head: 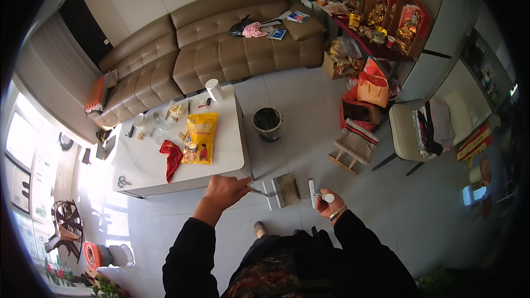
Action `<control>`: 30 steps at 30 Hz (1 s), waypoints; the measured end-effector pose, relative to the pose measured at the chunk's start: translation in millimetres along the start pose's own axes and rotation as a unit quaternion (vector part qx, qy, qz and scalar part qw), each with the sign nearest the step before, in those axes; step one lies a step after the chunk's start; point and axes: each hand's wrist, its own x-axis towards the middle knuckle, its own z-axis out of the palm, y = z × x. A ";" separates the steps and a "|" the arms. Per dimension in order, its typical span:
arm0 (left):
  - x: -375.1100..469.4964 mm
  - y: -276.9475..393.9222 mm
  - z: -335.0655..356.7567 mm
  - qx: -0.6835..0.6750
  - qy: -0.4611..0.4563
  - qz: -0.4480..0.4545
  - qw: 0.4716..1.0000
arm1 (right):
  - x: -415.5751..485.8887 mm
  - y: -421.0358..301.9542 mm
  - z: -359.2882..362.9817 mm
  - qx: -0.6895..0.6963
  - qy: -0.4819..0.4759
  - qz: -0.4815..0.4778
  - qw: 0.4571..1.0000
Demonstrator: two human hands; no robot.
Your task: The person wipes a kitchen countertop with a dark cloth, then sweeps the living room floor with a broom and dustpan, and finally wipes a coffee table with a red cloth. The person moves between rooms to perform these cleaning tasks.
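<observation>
My left hand (225,191) grips the thin handle of a long-handled dustpan (286,191), whose toothed pan rests on the grey tiles (352,219). Dark specks and a dusty film show inside the pan. To the right of it, my right hand (327,205) is closed around the white handle of a broom (312,192). The broom's narrow white head is down by the floor, a little apart from the pan. One of my shoes (259,228) shows below the dustpan.
A white coffee table (145,161) carries a yellow bag (201,138), a red cloth and scissors. Beyond the pan stands a lined waste bin (268,122). At right are a cloth-topped folding stool (356,140) and a chair (401,132) with clothes. A brown sofa (248,54) lines the wall.
</observation>
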 end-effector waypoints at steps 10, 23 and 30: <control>47.7 -45.3 6.6 0.010 -0.230 -0.029 0.973 | 95.5 62.3 130.3 -0.118 0.067 -0.009 0.991; 36.9 -77.5 15.9 0.038 -0.102 -0.072 0.992 | 131.2 123.0 167.8 -0.373 -0.019 0.072 0.925; 35.6 -83.7 14.2 0.045 -0.048 -0.111 0.992 | 141.0 102.8 165.1 -0.314 -0.089 0.056 0.944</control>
